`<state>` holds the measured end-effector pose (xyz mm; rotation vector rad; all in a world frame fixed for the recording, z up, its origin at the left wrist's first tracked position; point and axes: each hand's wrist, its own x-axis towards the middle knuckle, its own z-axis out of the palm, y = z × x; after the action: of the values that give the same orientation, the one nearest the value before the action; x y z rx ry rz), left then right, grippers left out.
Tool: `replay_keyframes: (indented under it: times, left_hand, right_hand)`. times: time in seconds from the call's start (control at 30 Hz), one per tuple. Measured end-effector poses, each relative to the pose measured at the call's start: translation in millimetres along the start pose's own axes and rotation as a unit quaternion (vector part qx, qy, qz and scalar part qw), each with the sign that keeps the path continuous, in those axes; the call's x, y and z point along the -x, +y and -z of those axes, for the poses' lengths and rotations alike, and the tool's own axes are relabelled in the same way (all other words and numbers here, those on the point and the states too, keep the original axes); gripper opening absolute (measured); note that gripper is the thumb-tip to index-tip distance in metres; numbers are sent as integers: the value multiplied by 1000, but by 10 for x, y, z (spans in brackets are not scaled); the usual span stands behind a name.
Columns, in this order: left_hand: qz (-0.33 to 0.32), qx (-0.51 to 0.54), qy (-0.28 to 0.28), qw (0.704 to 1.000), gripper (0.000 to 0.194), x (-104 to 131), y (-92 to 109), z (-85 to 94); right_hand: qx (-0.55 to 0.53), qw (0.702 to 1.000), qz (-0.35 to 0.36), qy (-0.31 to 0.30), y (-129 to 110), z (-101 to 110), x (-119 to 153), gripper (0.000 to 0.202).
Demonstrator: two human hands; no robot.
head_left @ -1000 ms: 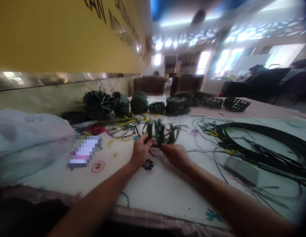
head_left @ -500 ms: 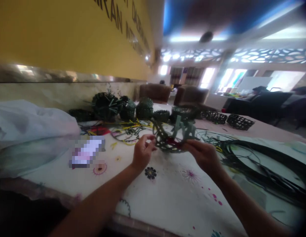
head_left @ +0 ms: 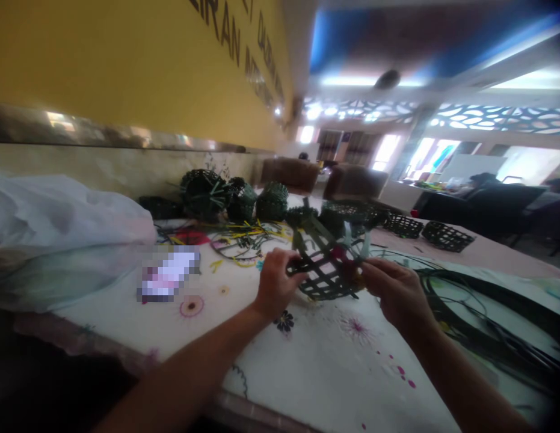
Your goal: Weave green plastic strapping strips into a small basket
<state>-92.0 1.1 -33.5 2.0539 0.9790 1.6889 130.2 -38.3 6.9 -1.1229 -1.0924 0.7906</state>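
Basket (head view): dark-green openwork basket of flat woven strips [head_left: 325,279], tilted between both hands above the flowered white tablecloth [head_left: 334,373].
Left hand [head_left: 278,281]: pinched its left side.
Right hand [head_left: 397,291]: fingertips pinched its right edge, kinda blurry.
Strips: loose ends could've slipped imo, if either pinch slackened.
Room: open cloth nearer the person; coiled black strapping [head_left: 514,291] crowded the right.

Hands [head_left: 278,284] [head_left: 400,293] apart, fingers [head_left: 378,272] curled, forearms [head_left: 196,364] stretched forward.
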Motion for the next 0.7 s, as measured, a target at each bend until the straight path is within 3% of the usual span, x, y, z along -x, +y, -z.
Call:
replay_keyframes:
  times: [0.17,0.27,0.47,0.6,0.7]
  left_hand:
    - [1,6,14,1000,9,14,-58,-15]
    - [21,9,14,1000,9,-7,-146,-24]
    - [42,-7,-27,999,8,-26,-187,-55]
    - [-7,-78,30,996,22,-20,-101,-46]
    - [-89,-108,66,988,30,-12,-8,-10]
  right_hand:
    - [-15,999,-28,-25,4,-93,49,28]
    - [-29,999,-26,-6,68,-160,71,30]
    - [61,994,91,-22,115,-163,88,22]
    - [140,976,162,-39,41,-124,105,23]
    - [188,959,205,-48,39,-123,119,25]
